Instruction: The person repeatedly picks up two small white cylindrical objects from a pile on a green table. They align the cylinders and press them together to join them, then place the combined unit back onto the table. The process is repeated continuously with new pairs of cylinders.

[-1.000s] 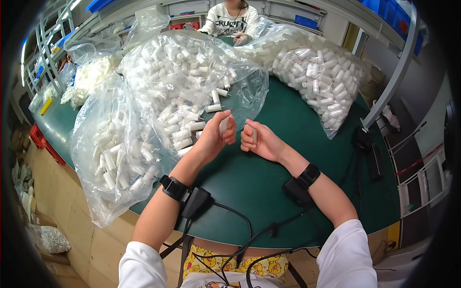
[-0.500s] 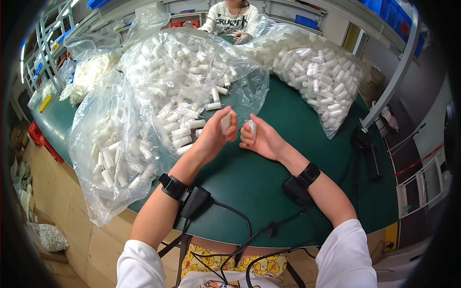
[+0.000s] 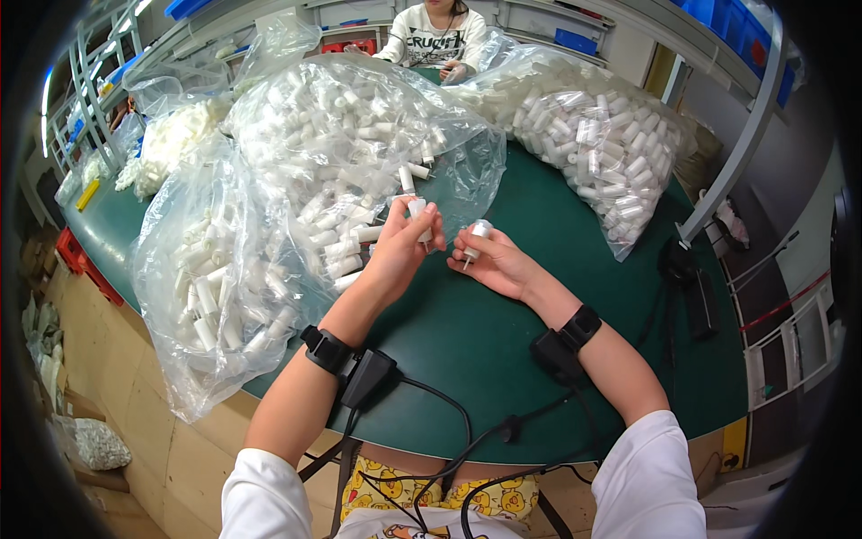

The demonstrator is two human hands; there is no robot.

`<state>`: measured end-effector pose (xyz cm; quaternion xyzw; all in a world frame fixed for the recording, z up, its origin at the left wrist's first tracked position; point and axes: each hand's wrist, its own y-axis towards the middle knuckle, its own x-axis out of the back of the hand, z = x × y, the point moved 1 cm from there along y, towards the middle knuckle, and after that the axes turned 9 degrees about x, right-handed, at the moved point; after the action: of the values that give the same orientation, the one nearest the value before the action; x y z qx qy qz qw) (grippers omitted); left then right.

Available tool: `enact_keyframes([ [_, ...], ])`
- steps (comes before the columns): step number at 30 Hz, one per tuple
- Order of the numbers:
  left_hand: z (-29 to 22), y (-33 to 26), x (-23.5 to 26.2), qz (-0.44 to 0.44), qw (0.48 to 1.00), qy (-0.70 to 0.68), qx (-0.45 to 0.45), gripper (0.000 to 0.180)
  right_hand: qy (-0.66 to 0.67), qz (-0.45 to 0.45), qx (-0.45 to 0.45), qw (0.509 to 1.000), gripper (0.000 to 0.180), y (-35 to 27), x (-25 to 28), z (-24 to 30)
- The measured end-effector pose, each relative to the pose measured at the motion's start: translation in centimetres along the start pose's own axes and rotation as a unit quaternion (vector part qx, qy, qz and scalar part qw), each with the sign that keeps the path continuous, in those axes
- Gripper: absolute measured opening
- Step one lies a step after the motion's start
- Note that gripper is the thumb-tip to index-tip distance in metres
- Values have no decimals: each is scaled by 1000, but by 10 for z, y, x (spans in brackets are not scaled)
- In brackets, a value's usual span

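the left hand (image 3: 400, 247) pinches a small white plastic tube (image 3: 418, 217) between thumb and fingertips, fingers narrow around its middle, holding it upright just above the green table (image 3: 467, 332). the right hand (image 3: 498, 265) is closed the same way on a small clear-capped nozzle piece (image 3: 474, 241), its thin stem pointing down; the two parts sit just beside each other but apart, right in front of the mouth of the big middle bag (image 3: 359, 153). both pieces look very light, stiff and smooth, probably a bit slippery, so a fingertip pinch around the barrel seems the sound hold; the thin stem of the nozzle piece looks like the part most likely to bend or snap, so better taken by its wider cap. the big middle bag is clear soft film, heaped with the same white tubes, its open edge slumped on the table just behind the hands with a few tubes spilling toward them. to the left of that bag a second clear bag (image 3: 206, 287) hangs over the table edge, and to its right a third full bag (image 3: 593, 135) lies well apart from the hands. beyond the middle bag another person (image 3: 431, 36) sits at the far side. black wrist bands with cables (image 3: 431, 395) trail from both forearms over the near table edge and could snag.
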<state>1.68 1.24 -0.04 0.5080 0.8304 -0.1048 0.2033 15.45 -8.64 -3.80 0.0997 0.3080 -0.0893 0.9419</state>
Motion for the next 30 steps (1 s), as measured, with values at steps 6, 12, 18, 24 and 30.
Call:
enact_keyframes([
  [6, -2, -1, 2, 74, 993, -68, 57, 29, 32, 52, -34, 998, 14, 3, 6, 0],
  [12, 0, 0, 9, 110, 984, -117, 76, 35, 81, 0, -70, 994, 35, -2, -16, 9],
  [18, -1, 0, 7, 91, 989, -50, 109, 32, 78, 29, -68, 994, 41, -3, -13, 11],
  [24, -2, -2, 4, 61, 992, -11, 114, 28, 54, 65, -82, 993, 36, 1, -7, 9],
  [30, 3, 1, 13, 82, 990, 43, 109, 29, 59, 90, -96, 990, 35, 1, -2, 7],
])
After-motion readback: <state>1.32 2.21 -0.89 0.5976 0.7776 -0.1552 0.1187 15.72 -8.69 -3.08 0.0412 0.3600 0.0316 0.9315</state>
